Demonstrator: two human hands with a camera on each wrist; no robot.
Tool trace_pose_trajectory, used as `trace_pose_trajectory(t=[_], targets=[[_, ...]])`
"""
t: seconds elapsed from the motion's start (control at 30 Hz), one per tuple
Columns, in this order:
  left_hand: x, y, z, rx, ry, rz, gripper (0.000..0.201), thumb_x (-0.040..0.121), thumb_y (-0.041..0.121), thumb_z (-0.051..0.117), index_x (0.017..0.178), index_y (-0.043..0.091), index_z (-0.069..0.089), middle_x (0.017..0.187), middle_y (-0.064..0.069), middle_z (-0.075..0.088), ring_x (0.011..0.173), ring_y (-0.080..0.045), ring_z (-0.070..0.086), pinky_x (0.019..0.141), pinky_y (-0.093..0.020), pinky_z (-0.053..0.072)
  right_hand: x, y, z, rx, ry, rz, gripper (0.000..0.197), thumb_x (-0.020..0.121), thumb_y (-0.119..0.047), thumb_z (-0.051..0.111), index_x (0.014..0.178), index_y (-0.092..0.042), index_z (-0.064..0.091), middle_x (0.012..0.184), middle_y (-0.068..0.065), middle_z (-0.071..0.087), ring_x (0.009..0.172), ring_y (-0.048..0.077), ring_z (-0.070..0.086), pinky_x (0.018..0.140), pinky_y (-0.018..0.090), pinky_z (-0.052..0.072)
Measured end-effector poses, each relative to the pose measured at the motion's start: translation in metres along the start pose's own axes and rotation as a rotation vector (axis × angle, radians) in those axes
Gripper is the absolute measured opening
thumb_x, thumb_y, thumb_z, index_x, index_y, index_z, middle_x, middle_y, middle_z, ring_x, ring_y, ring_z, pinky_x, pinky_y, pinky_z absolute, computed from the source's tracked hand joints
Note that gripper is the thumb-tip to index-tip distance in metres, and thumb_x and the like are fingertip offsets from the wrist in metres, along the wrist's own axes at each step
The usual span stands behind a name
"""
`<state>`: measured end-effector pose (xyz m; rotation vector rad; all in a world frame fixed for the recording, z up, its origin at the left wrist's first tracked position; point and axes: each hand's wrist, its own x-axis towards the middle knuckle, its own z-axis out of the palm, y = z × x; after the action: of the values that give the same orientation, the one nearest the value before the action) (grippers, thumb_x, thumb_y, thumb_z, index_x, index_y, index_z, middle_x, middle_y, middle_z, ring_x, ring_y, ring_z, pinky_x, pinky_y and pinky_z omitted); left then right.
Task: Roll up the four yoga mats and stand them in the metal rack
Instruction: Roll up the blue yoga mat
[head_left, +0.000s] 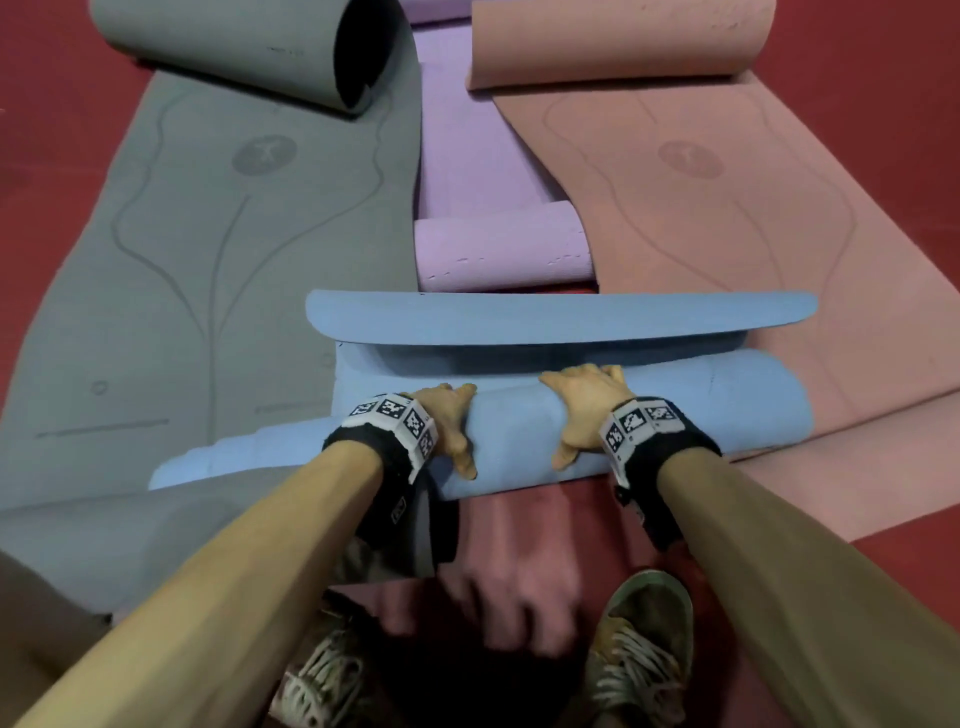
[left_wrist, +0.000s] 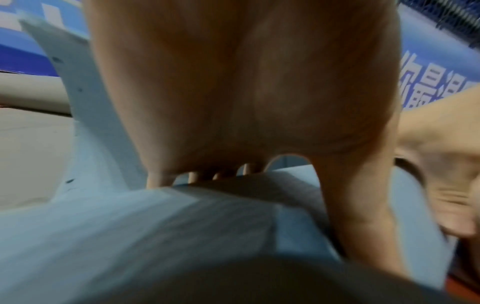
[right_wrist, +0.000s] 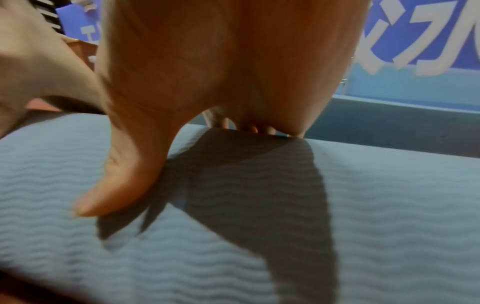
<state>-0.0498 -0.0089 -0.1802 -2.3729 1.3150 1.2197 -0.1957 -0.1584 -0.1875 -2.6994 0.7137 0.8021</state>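
Fingers of both hands curled over blue mat roll — left hand, right hand side by side at middle. Roll on floor, ends overlapping grey mat and pink mat. Rolling step, short tail left — next: push forward evenly, ends flush.

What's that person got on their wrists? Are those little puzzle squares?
Each wrist wears a thick black fuzzy strap: the left strap and the right strap. Around each strap runs a white band, the left band and the right band, printed with black-and-white square codes like tiny puzzles. The left hand and right hand are bare, without gloves.
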Motion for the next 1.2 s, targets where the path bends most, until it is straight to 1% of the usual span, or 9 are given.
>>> trace_pose_trajectory(t=[0.1,0.2,0.37,0.5,0.67,0.8,0.93,1.03,1.2], targets=[[0.000,0.022,0.022,0.225,0.104,-0.078,0.142,0.053,0.064,0.083,0.153,0.013,-0.004,0.156,-0.013,0.018,0.143,-0.036,0.020,0.112,-0.061,0.018,0.016,0.000,-0.018,0.041,-0.092,0.010,0.108,0.047,-0.046,0.091,0.142,-0.030,0.042,0.129,0.001,0.060,0.123,0.026,0.049,0.098,0.043,0.028],[0.004,0.030,0.044,0.287,0.192,-0.149,0.147,0.051,0.070,0.080,0.151,0.011,-0.011,0.156,-0.016,0.011,0.144,-0.039,0.011,0.110,-0.069,0.011,0.020,-0.002,-0.017,0.041,-0.082,0.007,0.115,0.049,-0.047,0.090,0.148,-0.031,0.035,0.135,0.001,0.055,0.127,0.025,0.046,0.104,0.044,0.026],[0.009,0.016,0.029,0.236,0.255,-0.062,0.121,0.046,0.064,0.081,0.140,0.019,0.020,0.131,-0.008,0.041,0.121,-0.031,0.040,0.101,-0.058,0.029,0.004,0.003,0.004,0.014,0.077,-0.024,0.116,0.062,-0.054,0.080,0.155,-0.029,0.016,0.154,0.002,0.029,0.143,0.025,0.022,0.118,0.048,0.006],[0.013,0.010,0.005,0.110,0.202,-0.012,0.102,0.042,0.050,0.089,0.128,0.023,0.041,0.119,-0.003,0.054,0.113,-0.029,0.051,0.094,-0.048,0.038,-0.015,-0.003,0.018,-0.158,0.114,-0.043,0.141,0.058,-0.056,0.084,0.155,-0.018,-0.011,0.158,0.014,0.008,0.147,0.034,0.007,0.118,0.056,0.003],[0.017,-0.007,-0.015,-0.105,0.001,0.035,0.076,0.036,0.029,0.094,0.104,0.026,0.061,0.089,0.006,0.070,0.087,-0.020,0.068,0.065,-0.025,0.053,-0.021,-0.006,0.023,-0.152,0.121,-0.078,0.138,0.057,-0.058,0.082,0.155,-0.023,-0.009,0.150,0.013,0.024,0.139,0.032,0.023,0.114,0.055,0.014],[0.016,0.000,-0.019,-0.018,-0.056,0.034,0.085,0.046,0.026,0.095,0.120,0.017,0.055,0.112,-0.005,0.067,0.104,-0.027,0.064,0.090,-0.040,0.053,-0.013,-0.006,0.022,-0.084,0.069,-0.069,0.129,0.049,-0.055,0.085,0.152,-0.029,0.012,0.137,0.008,0.040,0.128,0.028,0.035,0.107,0.044,0.025],[0.014,0.007,0.003,0.218,0.145,0.002,0.129,0.052,0.052,0.088,0.152,0.022,0.013,0.151,-0.010,0.030,0.140,-0.031,0.030,0.115,-0.053,0.019,0.011,0.001,-0.002,0.063,-0.031,-0.031,0.122,0.044,-0.047,0.091,0.148,-0.037,0.028,0.130,0.002,0.056,0.118,0.026,0.052,0.099,0.039,0.039],[0.012,0.015,0.024,0.300,0.247,-0.045,0.144,0.052,0.062,0.084,0.153,0.018,-0.010,0.158,-0.014,0.009,0.146,-0.036,0.007,0.114,-0.063,0.003,0.026,0.004,-0.018,0.156,-0.127,-0.041,0.119,0.043,-0.042,0.092,0.146,-0.040,0.032,0.130,-0.004,0.059,0.118,0.023,0.054,0.102,0.039,0.040],[0.015,0.011,0.041,0.336,0.407,-0.023,0.132,0.049,0.067,0.078,0.149,0.020,0.004,0.148,-0.013,0.025,0.137,-0.035,0.022,0.112,-0.063,0.010,0.021,-0.003,-0.009,0.012,-0.082,0.003,0.129,0.050,-0.049,0.089,0.154,-0.033,0.015,0.142,0.004,0.046,0.129,0.026,0.041,0.105,0.043,0.027]])
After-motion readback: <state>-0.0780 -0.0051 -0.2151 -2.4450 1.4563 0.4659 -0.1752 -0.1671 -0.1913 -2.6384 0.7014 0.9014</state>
